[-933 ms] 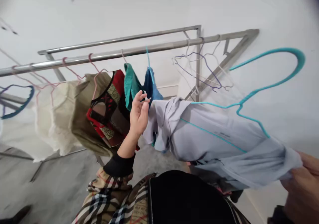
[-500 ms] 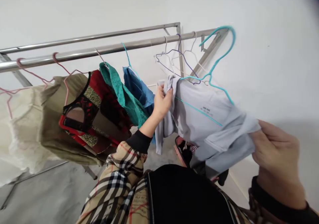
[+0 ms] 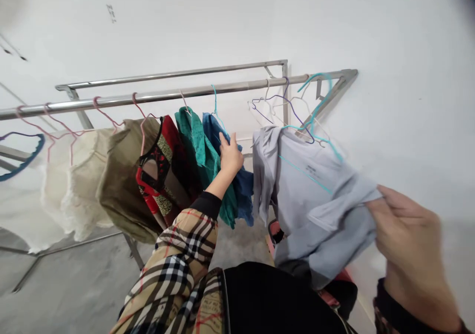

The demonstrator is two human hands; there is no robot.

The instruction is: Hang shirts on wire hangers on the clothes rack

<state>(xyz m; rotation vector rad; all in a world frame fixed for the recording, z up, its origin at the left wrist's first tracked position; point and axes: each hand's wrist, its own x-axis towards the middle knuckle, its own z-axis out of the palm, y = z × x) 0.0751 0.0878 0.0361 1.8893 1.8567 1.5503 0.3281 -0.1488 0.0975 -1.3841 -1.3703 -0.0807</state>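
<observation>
Your right hand (image 3: 408, 245), low in view at 4 o'clock, is blurred. Thumb and fingers are pinched shut on the lower edge of the grey T-shirt (image 3: 315, 185), pulling it out towards you.

The grey T-shirt hangs on a teal hanger (image 3: 322, 126), right of centre at 2 o'clock. The hanger's hook is over the steel rail (image 3: 166, 94) near the rail's right end. The shirt slants from the hanger down to your right hand.

Your left hand (image 3: 230, 157) is at centre, back to the camera, with fingers laid against the blue garment (image 3: 217, 131). You cannot tell whether they clasp the cloth or only press on it.

The blue garment hangs just at 9 o'clock of the grey T-shirt, with a narrow gap between them.

- At 9 o'clock of the blue garment, packed close along the rail: green garment (image 3: 195, 146), red-and-black patterned garment (image 3: 163, 170), olive garment (image 3: 120, 175), cream lace garment (image 3: 70, 185).
- Empty wire hangers (image 3: 276, 107) are bunched on the rail behind the grey T-shirt's collar.
- A red basket rim (image 3: 273, 229) shows under the shirt at 5 o'clock.
</observation>
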